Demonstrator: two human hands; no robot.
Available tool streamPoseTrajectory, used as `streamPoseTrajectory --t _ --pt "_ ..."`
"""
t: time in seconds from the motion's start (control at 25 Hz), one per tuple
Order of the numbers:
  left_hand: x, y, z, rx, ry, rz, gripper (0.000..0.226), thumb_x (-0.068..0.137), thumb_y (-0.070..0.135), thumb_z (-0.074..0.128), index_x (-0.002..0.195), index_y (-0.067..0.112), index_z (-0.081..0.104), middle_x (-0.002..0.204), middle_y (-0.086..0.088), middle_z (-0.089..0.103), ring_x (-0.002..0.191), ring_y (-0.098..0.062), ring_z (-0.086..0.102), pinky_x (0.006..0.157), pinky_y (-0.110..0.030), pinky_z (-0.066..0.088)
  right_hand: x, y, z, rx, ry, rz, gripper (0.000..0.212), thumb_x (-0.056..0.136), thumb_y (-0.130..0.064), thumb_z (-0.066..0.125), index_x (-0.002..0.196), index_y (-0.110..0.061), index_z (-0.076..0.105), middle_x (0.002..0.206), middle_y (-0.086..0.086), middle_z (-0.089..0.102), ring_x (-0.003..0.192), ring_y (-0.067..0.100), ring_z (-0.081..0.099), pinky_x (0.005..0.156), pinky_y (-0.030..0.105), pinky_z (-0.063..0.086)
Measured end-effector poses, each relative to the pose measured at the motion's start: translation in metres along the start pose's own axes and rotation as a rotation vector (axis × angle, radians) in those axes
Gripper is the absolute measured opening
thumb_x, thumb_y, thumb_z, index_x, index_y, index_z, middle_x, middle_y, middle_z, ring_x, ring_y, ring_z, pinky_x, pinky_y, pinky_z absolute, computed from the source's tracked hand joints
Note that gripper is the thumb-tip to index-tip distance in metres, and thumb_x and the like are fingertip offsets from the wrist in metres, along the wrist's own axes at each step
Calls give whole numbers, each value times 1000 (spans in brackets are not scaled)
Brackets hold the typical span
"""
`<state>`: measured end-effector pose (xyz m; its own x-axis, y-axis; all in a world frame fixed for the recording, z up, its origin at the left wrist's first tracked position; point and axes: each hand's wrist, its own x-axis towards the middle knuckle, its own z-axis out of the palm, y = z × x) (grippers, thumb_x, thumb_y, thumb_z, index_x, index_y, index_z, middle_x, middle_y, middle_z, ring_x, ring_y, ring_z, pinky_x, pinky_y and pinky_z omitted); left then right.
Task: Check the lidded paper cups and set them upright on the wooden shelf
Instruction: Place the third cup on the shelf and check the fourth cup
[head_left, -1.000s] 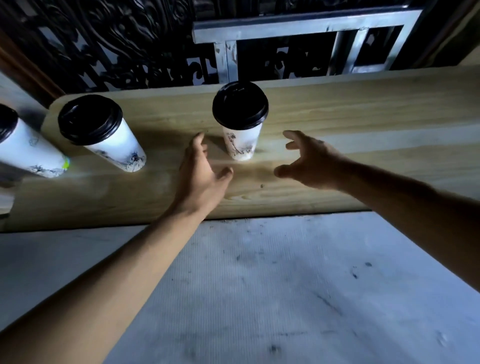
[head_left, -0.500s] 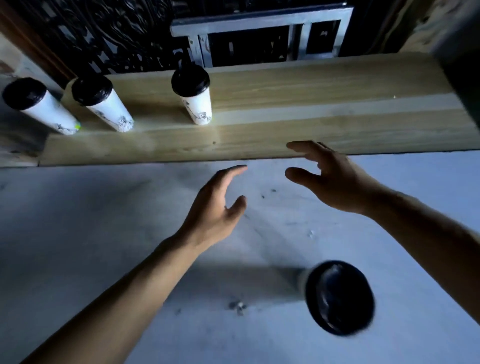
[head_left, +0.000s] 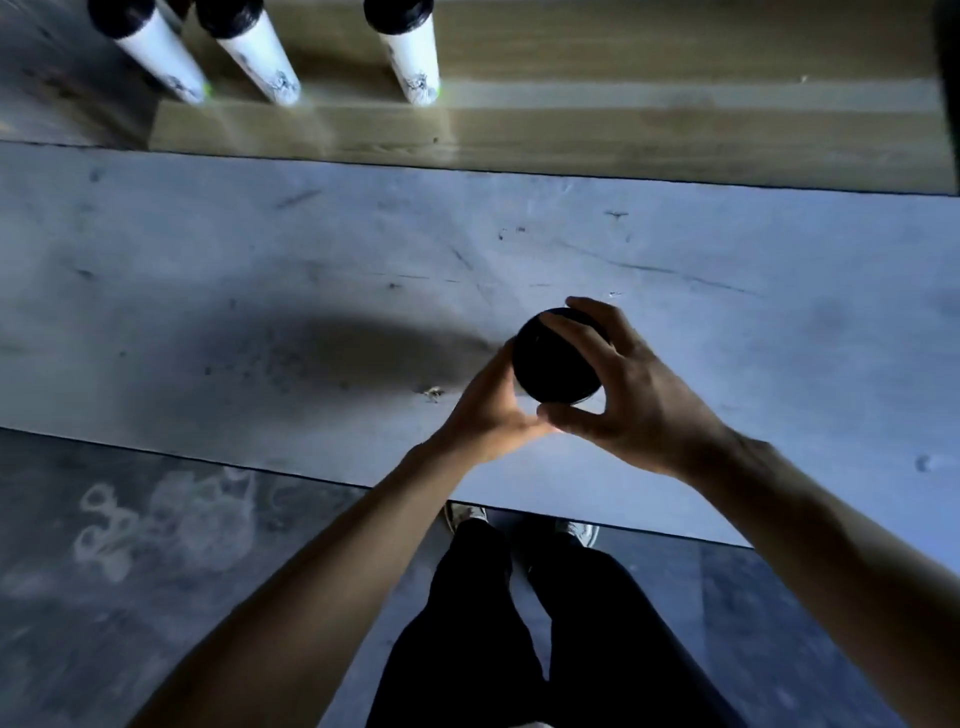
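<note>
**Fourth cup in both hands, three on the shelf**

The right hand (head_left: 639, 395) curls over the round black plastic lid (head_left: 558, 358) of a paper cup, fingers on the far rim and thumb tucked under the near edge. The left hand (head_left: 491, 410) presses in from the lid's left side, fingers bent round what must be the cup wall below (the wall itself is hidden under the lid and both hands, so I cannot say how much of it is covered). The cup stands over the pale grey, scuffed lower ledge (head_left: 208, 291), straight ahead of the person's dark trousers and shoes.

To do the check well, I would judge that the right fingers should press round the whole rim while the left hand steadies the body, feeling for a lifted edge. Squeezing the paper wall hard could pop the lid loose, so the lower grip should stay light. For the carry, lift from the body, not the lid, and keep the cup vertical.

Count: three tall white paper cups with black lids (head_left: 415, 57) stand well beyond the grip, up and to its left, on the light wooden plank shelf (head_left: 675, 130). One cup is in hand. Four in view.
</note>
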<state>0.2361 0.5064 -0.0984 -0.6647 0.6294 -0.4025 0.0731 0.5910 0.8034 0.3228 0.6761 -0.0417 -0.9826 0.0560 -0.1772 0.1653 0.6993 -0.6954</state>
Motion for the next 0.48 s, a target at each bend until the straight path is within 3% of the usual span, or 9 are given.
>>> streamPoseTrajectory --t 0.08,0.16,0.24,0.36,0.48 --pt "7 10 7 -32 65 -10 79 72 19 88 141 26 50 131 10 67 111 1 63 88 -13 46 -1 4 3 23 62 -11 77 84 -31 78 153 -23 44 159 6 37 139 21 48 110 23 44" --pt "4 9 5 -89 102 -7 69 71 15 89 131 26 56 117 15 70 97 11 65 83 -12 49 -1 3 -2 61 92 -16 74 81 -26 78 149 -17 50 153 9 46 133 6 47 105 3 32" --pt "-9 12 -2 -170 92 -4 61 71 18 90 123 27 59 113 15 72 99 9 67 82 -17 56 -2 -4 -13 107 105 23 72 80 -31 75 147 -19 52 146 7 53 123 -1 48 99 0 32" --pt "-35 33 -19 -236 48 29 57 73 27 89 123 31 61 111 8 74 98 -6 72 76 -25 60 -4 -19 -28 389 94 173 65 80 -48 64 142 -38 53 136 -1 63 122 16 61 101 24 49" --pt "-57 55 -34 -265 89 6 49 68 49 81 112 38 62 103 5 76 95 -17 75 80 -42 63 -5 -35 -34 674 131 268 47 80 -52 62 127 -48 63 125 -3 73 119 24 67 107 51 52"
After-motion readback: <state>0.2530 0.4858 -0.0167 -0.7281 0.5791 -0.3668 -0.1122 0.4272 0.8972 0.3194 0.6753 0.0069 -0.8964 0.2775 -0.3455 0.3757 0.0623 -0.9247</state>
